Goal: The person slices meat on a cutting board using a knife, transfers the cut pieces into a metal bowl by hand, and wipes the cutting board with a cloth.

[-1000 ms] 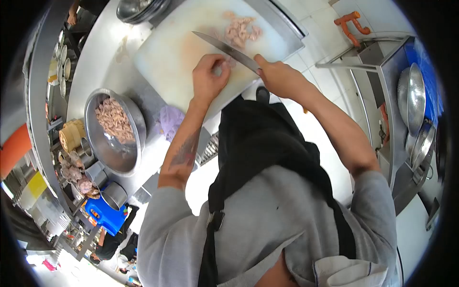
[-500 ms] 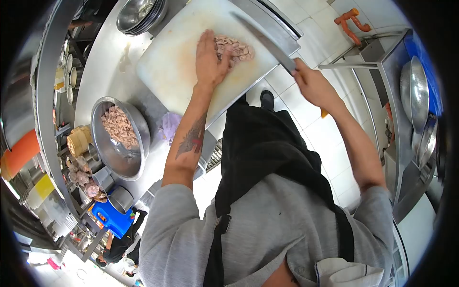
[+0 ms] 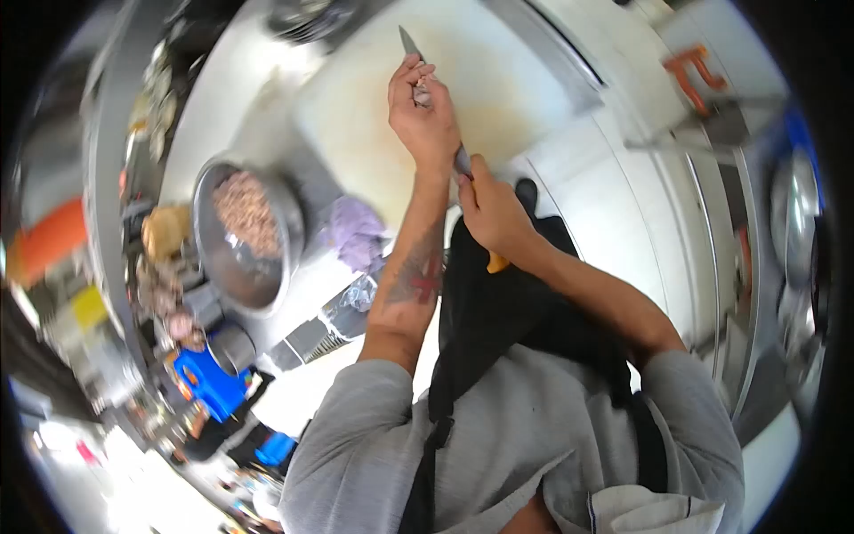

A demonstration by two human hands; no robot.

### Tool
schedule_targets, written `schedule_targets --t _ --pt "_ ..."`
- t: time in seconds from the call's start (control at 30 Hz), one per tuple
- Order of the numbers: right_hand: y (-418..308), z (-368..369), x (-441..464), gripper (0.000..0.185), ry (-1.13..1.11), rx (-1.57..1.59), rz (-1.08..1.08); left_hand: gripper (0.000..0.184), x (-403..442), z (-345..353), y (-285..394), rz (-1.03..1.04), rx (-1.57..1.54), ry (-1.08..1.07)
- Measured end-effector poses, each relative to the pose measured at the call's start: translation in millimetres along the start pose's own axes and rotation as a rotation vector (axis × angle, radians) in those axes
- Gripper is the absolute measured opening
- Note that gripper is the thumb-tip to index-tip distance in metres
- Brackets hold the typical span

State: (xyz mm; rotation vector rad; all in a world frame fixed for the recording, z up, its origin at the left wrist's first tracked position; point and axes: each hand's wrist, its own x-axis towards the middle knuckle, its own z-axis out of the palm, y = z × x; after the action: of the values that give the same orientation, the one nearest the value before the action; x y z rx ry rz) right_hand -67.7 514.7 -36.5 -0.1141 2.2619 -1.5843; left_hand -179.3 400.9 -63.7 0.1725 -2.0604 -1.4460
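Over the white cutting board, my left hand is curled around pale meat pieces. The knife passes beneath or behind this hand, and its tip shows beyond the fingers. My right hand grips the knife's handle near the board's front edge; the yellow handle end sticks out below the palm. A metal bowl holding many meat pieces stands left of the board, with a purple cloth between them.
Stacked metal bowls stand behind the board at the left. A blue container and metal pots are at the lower left. Another person is farther off there. A metal rack with large pans stands at the right.
The meat pieces on the board have been gathered up in my left hand, whose fingers have curled. My right hand has brought the knife left, under or behind that hand. The view has shifted.
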Motion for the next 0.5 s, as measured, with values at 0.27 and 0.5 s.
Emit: schedule_targets --t 0.27,0.5 --pt "-121 70 3 0.025 -0.403 -0.078 -0.420 0.014 65 -274 30 0.289 0.534 0.578" --pt "-35 3 32 0.034 -0.184 -0.287 -0.340 0.018 39 -473 -29 0.204 1.269 0.399"
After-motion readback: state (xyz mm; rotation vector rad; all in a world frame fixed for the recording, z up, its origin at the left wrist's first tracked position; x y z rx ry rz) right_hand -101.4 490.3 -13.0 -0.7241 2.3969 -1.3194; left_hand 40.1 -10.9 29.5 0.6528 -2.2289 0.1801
